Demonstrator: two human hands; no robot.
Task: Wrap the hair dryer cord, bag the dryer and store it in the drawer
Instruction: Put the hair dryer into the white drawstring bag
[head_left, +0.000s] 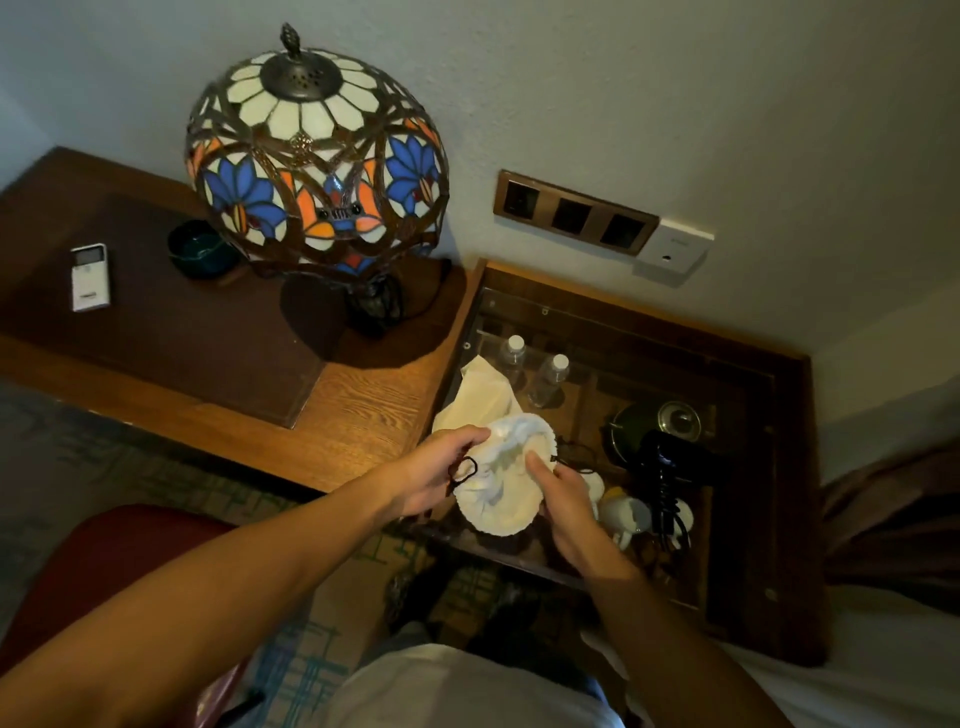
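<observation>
Both hands grip bag; dryer dim, half-lost in shadow

Standing on wooden desk: stained-glass lamp, blue and orange flowers, metal finial on top. Lying left of lamp, well apart: white remote, on dark desk mat. Sitting just beside lamp base, left: dark green bowl. Showing on wall right of lamp: brown switch panel, white wall plate touching its right end. Sitting lower right of lamp: glass-topped side table; two water bottles standing under the glass, cream cloth beside them, dark kettle further right, white cup below kettle. Showing bottom left, far below lamp: red chair on patterned carpet.
</observation>
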